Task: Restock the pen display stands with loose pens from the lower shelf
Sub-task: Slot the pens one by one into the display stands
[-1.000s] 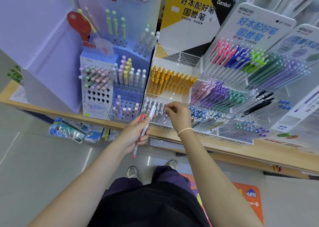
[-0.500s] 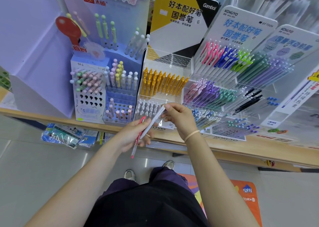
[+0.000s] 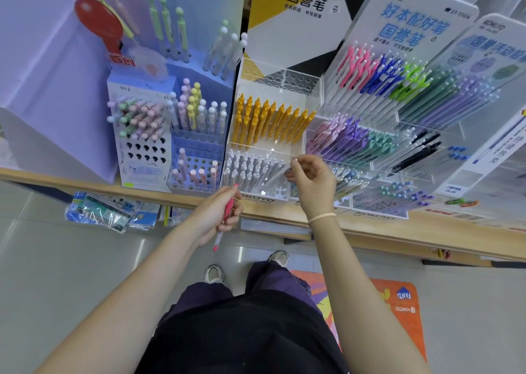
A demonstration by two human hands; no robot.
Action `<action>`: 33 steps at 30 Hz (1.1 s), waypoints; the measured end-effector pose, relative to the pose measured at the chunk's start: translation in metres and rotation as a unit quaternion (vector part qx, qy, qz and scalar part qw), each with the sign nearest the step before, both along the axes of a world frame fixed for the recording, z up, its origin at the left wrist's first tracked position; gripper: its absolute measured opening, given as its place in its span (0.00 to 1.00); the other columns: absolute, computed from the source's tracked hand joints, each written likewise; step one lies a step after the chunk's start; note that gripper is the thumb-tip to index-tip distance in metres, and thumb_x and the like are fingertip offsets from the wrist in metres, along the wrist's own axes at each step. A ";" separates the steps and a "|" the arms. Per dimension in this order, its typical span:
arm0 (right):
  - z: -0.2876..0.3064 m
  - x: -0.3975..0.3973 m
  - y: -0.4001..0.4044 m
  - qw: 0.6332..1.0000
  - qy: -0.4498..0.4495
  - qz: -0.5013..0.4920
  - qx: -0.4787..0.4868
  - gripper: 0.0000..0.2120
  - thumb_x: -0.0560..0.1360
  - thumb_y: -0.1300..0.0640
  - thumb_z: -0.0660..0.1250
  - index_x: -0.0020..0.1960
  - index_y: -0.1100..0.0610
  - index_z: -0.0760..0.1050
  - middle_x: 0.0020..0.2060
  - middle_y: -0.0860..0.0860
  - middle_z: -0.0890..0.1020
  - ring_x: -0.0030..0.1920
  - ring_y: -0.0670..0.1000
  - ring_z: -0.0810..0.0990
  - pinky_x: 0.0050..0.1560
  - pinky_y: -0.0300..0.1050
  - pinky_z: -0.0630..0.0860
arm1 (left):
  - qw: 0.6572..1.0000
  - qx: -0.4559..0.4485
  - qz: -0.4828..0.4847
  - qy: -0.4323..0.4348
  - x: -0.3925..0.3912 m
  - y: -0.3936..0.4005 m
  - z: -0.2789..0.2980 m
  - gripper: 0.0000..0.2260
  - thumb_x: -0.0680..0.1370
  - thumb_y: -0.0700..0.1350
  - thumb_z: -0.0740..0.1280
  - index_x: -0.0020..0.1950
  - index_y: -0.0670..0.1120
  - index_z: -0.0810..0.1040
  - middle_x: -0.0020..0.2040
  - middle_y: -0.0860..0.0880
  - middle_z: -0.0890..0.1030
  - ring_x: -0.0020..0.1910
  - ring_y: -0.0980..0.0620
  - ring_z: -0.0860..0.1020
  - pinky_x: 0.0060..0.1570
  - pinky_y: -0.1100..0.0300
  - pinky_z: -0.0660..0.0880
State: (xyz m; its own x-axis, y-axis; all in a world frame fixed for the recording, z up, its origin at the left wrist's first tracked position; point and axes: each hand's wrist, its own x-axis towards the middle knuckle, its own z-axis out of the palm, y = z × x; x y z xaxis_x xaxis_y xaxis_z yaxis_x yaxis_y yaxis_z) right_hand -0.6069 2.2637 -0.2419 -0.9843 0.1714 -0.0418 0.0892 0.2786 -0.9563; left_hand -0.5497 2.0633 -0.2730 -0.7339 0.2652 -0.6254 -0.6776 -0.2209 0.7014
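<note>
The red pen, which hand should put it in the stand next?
Probably the left hand: it already grips the red pen just below the shelf edge. The right hand is busy at the white pens' tray, fingers pinched there.

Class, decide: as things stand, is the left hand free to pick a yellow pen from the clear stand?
Probably not: the left hand already grips a red pen, though nothing blocks the yellow pens.
</note>
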 end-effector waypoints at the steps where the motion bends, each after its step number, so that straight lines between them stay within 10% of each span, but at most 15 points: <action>1: -0.002 -0.001 -0.002 1.000 0.002 0.004 0.009 0.04 0.79 0.64 0.68 0.48 0.55 0.78 0.38 0.54 0.83 0.40 0.53 0.85 0.46 0.49 0.83 | 1.000 0.001 0.003 0.005 -0.001 0.000 0.000 0.12 0.86 0.52 0.55 0.53 0.44 0.69 0.34 0.49 0.71 0.27 0.55 0.64 0.23 0.64 0.57; 20: -0.018 0.000 -0.021 0.951 0.019 0.172 0.258 0.08 0.76 0.59 0.72 0.54 0.59 0.81 0.44 0.53 0.81 0.37 0.48 0.77 0.46 0.46 0.78 | 0.995 -0.024 0.014 0.092 -0.003 0.003 0.016 0.07 0.81 0.50 0.65 0.53 0.48 0.75 0.33 0.51 0.72 0.26 0.55 0.66 0.25 0.63 0.59; 25: 0.034 0.000 -0.019 0.985 -0.081 0.149 0.026 0.07 0.78 0.57 0.69 0.52 0.60 0.83 0.36 0.54 0.81 0.32 0.49 0.77 0.34 0.42 0.76 | 0.992 -0.015 0.015 0.125 -0.013 0.009 0.025 0.09 0.78 0.50 0.68 0.53 0.46 0.77 0.33 0.51 0.73 0.28 0.55 0.68 0.26 0.64 0.60; 33: 0.091 -0.004 0.037 0.983 -0.096 0.153 -0.033 0.04 0.76 0.61 0.72 0.50 0.59 0.83 0.39 0.52 0.83 0.36 0.46 0.78 0.35 0.40 0.74 | 0.974 -0.046 -0.056 0.217 -0.048 0.059 0.077 0.08 0.82 0.42 0.65 0.58 0.49 0.82 0.38 0.54 0.82 0.35 0.57 0.74 0.33 0.62 0.67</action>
State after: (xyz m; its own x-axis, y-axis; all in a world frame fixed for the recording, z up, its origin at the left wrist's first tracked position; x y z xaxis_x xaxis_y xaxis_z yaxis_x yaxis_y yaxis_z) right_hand -0.6109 2.3008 -0.1513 -0.9623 -0.1412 -0.2323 0.1906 0.2586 -0.9470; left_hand -0.5977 2.1223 -0.1964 -0.9042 0.3153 -0.2882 -0.3295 -0.0856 0.9403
